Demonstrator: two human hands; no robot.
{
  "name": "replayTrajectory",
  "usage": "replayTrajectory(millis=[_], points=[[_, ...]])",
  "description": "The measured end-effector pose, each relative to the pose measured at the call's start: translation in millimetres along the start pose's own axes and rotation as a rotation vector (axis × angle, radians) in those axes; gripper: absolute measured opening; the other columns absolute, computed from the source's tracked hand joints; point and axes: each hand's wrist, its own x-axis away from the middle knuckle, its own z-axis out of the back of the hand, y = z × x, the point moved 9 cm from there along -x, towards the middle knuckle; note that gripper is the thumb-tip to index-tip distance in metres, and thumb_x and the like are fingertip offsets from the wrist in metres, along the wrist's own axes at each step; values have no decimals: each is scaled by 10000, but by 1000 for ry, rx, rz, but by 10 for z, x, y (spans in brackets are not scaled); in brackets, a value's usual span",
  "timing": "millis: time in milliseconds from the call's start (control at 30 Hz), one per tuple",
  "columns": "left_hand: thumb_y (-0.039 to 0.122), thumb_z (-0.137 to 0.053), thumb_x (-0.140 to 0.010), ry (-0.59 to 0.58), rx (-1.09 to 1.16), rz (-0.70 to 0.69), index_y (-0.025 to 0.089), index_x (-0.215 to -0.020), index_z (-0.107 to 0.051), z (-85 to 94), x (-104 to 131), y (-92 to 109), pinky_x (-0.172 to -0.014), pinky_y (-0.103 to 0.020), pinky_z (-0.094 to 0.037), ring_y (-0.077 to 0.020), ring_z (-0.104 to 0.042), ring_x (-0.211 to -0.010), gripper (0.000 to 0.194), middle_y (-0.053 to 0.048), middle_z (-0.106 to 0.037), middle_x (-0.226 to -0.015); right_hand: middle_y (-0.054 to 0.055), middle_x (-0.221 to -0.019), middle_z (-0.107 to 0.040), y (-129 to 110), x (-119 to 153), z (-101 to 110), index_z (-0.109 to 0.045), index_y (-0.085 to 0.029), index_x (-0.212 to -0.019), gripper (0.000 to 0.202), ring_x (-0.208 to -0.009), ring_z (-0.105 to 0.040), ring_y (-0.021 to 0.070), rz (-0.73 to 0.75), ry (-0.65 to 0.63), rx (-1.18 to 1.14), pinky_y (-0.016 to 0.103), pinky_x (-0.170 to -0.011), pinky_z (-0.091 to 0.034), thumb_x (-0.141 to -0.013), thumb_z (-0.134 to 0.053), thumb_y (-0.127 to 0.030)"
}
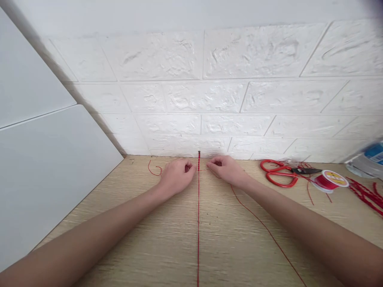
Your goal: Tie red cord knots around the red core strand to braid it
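A red cord (198, 223) runs straight down the middle of the wooden table from a small dark peg (199, 152) at the wall. Its top part is a short knotted section (199, 162). Just left of the knots, my left hand (178, 175) pinches a thin red thread, whose loose curled end (154, 172) lies beyond the hand. On the other side, my right hand (226, 169) pinches the thread too, with fingertips a little apart from the knots. From beneath that hand a long thread (269, 231) trails toward the lower right.
To the right lie red-handled scissors (281, 173), a spool of red thread (330, 181), red braided cords (366, 195) and a clear plastic item with a blue label (366, 159). A white panel (54, 179) stands at left; a white brick-patterned wall (179, 95) stands behind.
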Motion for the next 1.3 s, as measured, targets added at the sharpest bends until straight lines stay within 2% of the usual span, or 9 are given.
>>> replayTrajectory(millis=[100, 200, 300, 400, 533, 767, 967, 1300], points=[[499, -543, -880, -16, 33, 58, 210, -731, -641, -53, -45, 82, -596, -309, -324, -192, -589, -694, 340, -11, -699, -759, -20, -567, -575, -38, -141, -36, -677, -185, -685, 321, -515, -469, 124, -14, -37, 1, 264, -516, -332, -886, -533, -389], [431, -563, -867, 29, 20, 62, 209, -692, -625, -68, -63, 136, -608, -308, -323, -182, -591, -675, 290, 2, -703, -741, -24, -524, -539, -81, -235, -105, -652, -186, -613, 384, -498, -447, 118, -19, -29, 23, 264, -503, -307, -882, -540, -437], [338, -570, -851, 50, 19, 39, 207, -678, -612, -86, -54, 148, -613, -304, -326, -165, -589, -660, 221, 13, -702, -734, -1, -580, -607, -102, -247, -156, -670, -187, -611, 352, -555, -509, 133, -25, 36, 59, 269, -530, -320, -857, -585, -423], [310, -567, -844, 39, 21, 17, 204, -673, -609, -108, -47, 147, -611, -304, -330, -157, -582, -648, 206, 11, -698, -728, 24, -653, -671, -104, -204, -164, -718, -196, -667, 311, -622, -565, 158, -35, 111, 89, 279, -559, -332, -864, -585, -398], [278, -564, -834, 39, 17, -14, 203, -662, -594, -121, -49, 164, -611, -299, -329, -151, -570, -645, 190, 15, -686, -712, 25, -689, -707, -111, -173, -164, -751, -219, -697, 293, -651, -595, 170, -25, 122, 85, 283, -569, -344, -862, -603, -410], [275, -565, -840, 42, 40, -25, 204, -648, -600, -132, -48, 150, -609, -296, -321, -142, -553, -609, 208, 22, -673, -673, 20, -701, -719, -133, -207, -170, -753, -197, -713, 248, -657, -626, 160, -2, 57, -28, 268, -585, -397, -865, -619, -339], [293, -551, -863, 30, 49, -10, 201, -631, -610, -124, -37, 161, -604, -299, -303, -143, -530, -581, 257, 20, -645, -622, 2, -576, -629, -80, -200, -266, -700, -172, -730, 305, -407, -514, 116, -68, -68, -178, 255, -419, -359, -901, -570, -388], [281, -472, -925, -10, -2, -73, 194, -618, -563, -159, -36, 227, -637, -315, -295, -154, -523, -587, 333, 12, -641, -621, 6, -633, -599, -9, -257, -339, -673, -163, -735, 295, -472, -443, 99, -62, -119, -295, 234, -424, -334, -899, -562, -381]])
